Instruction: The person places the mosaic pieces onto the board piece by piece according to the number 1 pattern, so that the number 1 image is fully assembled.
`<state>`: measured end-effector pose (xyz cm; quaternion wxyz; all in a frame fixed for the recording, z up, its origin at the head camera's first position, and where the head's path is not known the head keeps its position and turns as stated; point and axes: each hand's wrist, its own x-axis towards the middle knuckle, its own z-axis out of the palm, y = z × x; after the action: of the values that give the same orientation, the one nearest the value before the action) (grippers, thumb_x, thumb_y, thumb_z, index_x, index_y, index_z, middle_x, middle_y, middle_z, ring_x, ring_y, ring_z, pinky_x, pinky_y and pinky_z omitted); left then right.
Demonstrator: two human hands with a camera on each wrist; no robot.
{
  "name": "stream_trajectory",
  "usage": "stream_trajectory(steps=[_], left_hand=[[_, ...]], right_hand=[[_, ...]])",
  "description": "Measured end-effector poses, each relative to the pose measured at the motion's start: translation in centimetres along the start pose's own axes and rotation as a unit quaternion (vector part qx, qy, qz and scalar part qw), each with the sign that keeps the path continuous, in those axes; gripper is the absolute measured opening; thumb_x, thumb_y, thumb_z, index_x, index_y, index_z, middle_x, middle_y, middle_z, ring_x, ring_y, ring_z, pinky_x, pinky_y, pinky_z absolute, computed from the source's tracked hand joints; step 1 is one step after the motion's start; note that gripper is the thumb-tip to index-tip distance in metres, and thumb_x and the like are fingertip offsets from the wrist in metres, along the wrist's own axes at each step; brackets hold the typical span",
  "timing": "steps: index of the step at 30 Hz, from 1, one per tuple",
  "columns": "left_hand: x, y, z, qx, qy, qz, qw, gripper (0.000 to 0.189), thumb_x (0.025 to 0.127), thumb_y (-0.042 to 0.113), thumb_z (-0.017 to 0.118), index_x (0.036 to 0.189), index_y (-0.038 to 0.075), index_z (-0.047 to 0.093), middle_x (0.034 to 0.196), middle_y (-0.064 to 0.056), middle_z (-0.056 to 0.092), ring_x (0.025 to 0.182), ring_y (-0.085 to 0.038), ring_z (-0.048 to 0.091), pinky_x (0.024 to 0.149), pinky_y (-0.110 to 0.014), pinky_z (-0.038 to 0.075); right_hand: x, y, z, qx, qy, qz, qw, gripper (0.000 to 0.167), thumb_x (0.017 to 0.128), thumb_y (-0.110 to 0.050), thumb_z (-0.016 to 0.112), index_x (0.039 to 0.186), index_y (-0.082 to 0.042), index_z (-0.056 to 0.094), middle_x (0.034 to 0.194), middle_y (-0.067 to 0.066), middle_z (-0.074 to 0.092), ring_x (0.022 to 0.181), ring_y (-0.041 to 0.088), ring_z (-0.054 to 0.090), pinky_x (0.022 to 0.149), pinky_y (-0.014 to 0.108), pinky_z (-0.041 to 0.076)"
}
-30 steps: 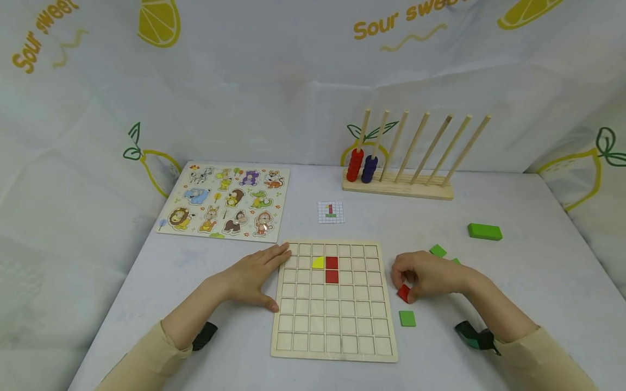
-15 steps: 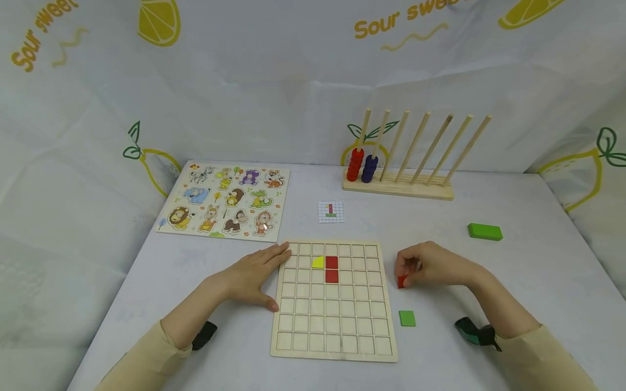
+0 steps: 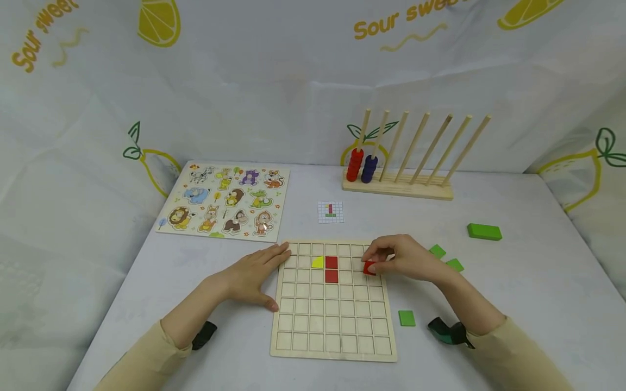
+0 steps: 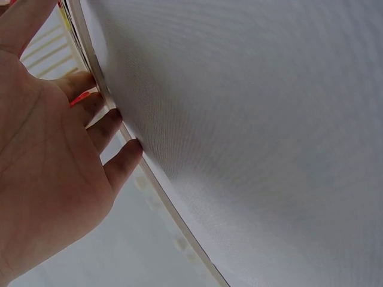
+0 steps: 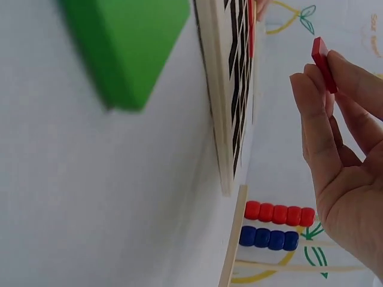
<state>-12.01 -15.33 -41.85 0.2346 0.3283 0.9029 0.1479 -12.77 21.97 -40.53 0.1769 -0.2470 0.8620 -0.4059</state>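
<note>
A wooden grid board [image 3: 318, 326] lies on the table, with a yellow quarter-round tile [image 3: 318, 262] and two red square tiles [image 3: 331, 276] set in its upper cells. My left hand [image 3: 249, 276] rests along the board's left edge, its fingers fairly straight and the thumb touching lower down. Between thumb and fingers, my right hand [image 3: 406, 258] pinches another red square tile [image 3: 369, 268] above the board's upper right cells. In the right wrist view this red tile [image 5: 324, 64] is seen nearly edge-on, held clear of the board.
Green square tiles [image 3: 407, 318] lie right of the board, with a green block [image 3: 484, 232] farther back. Behind the board is a small pattern card [image 3: 331, 212]. An animal puzzle [image 3: 222, 202] lies at back left; a peg rack [image 3: 398, 187] with red and blue beads stands behind.
My right hand has lifted the red tile off the table and carried it left over the board's right edge. The left hand stays put.
</note>
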Motion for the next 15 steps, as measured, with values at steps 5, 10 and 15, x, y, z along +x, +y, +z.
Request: stream_trajectory(steps=[5, 10, 15], left_hand=[[0.0, 0.1, 0.0, -0.002, 0.001, 0.003, 1.0000, 0.113, 0.072, 0.052, 0.082, 0.158, 0.009, 0.022, 0.169, -0.009, 0.011, 0.154, -0.037, 0.019, 0.122, -0.060, 0.026], [0.1, 0.0, 0.2, -0.001, 0.000, 0.003, 1.0000, 0.113, 0.072, 0.054, 0.081, 0.158, 0.010, 0.021, 0.169, -0.008, 0.011, 0.155, -0.037, 0.018, 0.122, -0.059, 0.026], [0.1, -0.1, 0.3, 0.000, 0.000, 0.000, 1.0000, 0.113, 0.072, 0.054, 0.081, 0.158, 0.011, 0.022, 0.169, -0.007, 0.010, 0.155, -0.036, 0.017, 0.122, -0.059, 0.025]], right_hand=[[1.2, -1.7, 1.3, 0.017, 0.005, 0.005, 0.9998, 0.020, 0.086, -0.014, 0.075, 0.106, -0.011, 0.074, 0.101, 0.000, 0.074, 0.083, 0.004, 0.062, 0.075, 0.023, 0.054], [2.2, -3.1, 2.3, 0.029, -0.003, 0.002, 0.9996, 0.021, 0.088, -0.012, 0.072, 0.109, -0.009, 0.074, 0.104, 0.005, 0.075, 0.086, 0.009, 0.064, 0.076, 0.023, 0.055], [2.8, -4.2, 3.1, 0.025, -0.016, 0.000, 0.9996, 0.021, 0.088, -0.009, 0.070, 0.108, -0.010, 0.075, 0.106, 0.006, 0.075, 0.084, 0.011, 0.063, 0.073, 0.021, 0.054]])
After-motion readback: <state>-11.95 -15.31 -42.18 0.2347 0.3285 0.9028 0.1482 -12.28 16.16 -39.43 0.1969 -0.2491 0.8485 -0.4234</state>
